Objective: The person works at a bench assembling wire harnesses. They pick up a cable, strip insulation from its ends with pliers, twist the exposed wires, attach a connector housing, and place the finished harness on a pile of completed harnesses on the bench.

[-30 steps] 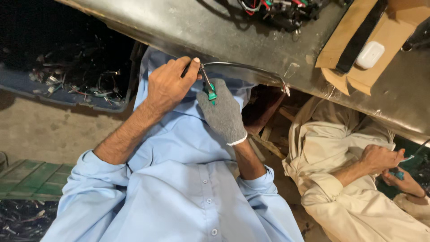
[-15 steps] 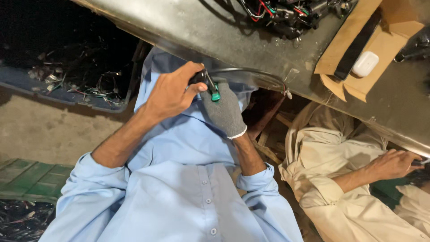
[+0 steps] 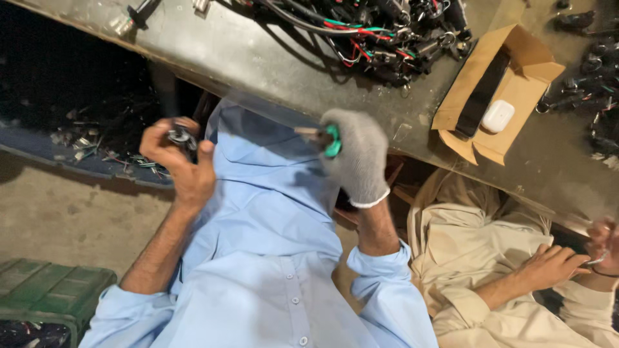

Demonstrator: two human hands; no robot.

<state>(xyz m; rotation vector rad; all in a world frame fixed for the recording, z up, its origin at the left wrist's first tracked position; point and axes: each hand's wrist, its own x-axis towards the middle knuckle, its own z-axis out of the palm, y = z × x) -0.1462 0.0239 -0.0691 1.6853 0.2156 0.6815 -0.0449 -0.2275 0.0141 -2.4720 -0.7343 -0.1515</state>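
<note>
At the bench edge, I see my bare left hand (image 3: 184, 164) at nine o'clock, fingers curled and pinching a small dark metal part (image 3: 182, 136) against the thumb. My gloved right hand (image 3: 354, 154), near centre, is closed around a green-handled tool (image 3: 331, 140), its tip pointing toward nine o'clock. The two hands are well apart, with open room over my light blue shirt (image 3: 271, 258) between them. The grey bench (image 3: 258, 58) runs across from eleven to three o'clock, its edge just above both hands. A tangle of wires (image 3: 367, 32) lies at twelve o'clock; an open cardboard box (image 3: 516, 96) sits at two. A co-worker's hand (image 3: 548, 264) rests at four o'clock, clear of mine.
</note>
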